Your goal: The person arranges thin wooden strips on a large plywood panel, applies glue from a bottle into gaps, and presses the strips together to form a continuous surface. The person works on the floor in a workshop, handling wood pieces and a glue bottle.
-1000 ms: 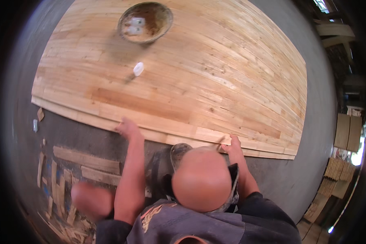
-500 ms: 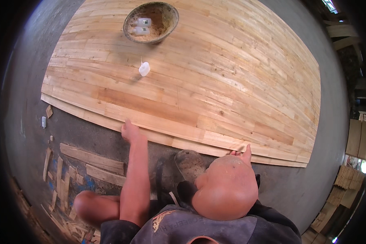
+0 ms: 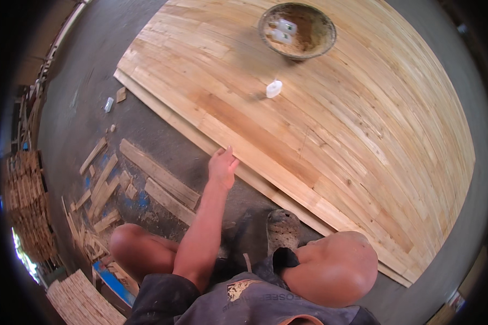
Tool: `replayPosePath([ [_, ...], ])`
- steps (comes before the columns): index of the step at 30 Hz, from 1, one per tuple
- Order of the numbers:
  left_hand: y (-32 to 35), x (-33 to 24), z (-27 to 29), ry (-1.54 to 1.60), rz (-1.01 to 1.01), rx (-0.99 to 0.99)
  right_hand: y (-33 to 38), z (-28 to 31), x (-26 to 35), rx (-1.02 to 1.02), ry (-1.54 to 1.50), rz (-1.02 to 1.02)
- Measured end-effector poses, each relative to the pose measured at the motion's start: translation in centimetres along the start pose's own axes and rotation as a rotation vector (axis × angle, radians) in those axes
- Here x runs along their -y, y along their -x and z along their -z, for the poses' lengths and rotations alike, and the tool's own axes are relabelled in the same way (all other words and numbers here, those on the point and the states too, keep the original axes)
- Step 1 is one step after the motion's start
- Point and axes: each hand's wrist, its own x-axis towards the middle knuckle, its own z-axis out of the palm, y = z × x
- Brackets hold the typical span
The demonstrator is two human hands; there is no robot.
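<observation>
A large panel of glued wooden strips (image 3: 358, 124) lies in front of me. Along its near side runs a pale wooden strip (image 3: 187, 132), set slightly apart by a narrow dark gap. My left hand (image 3: 222, 169) reaches over that strip, with thumb and forefinger apart and fingertips at the panel's edge. My right hand is out of sight, with my bent right knee (image 3: 336, 265) over that side. On the panel stands a small white bottle (image 3: 274, 89). Farther back sits a dark round basin (image 3: 318, 46) holding sawdust-like brown matter and two clear bottles (image 3: 282, 36).
Loose wood offcuts (image 3: 160, 172) are scattered over the grey floor at left, with a small clear bottle (image 3: 109, 104) beyond them. Stacked wooden slats (image 3: 81, 303) stand at the lower left. My shoe (image 3: 283, 230) is close to the strip.
My view has turned, so the panel and basin appear farther right and tilted. My left hand still reaches the near edge, its fingers now more apart. My right hand has dropped from sight.
</observation>
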Motion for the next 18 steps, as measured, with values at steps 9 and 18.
replayPosePath([
  [9,-1.9,3.0,1.9,0.304,0.006,0.276,23.4,-1.1,20.1,-0.168,1.146,0.432],
  [18,-3.0,4.5,-1.0,0.314,0.077,0.18,19.1,-0.2,15.0,-0.028,0.921,1.034],
])
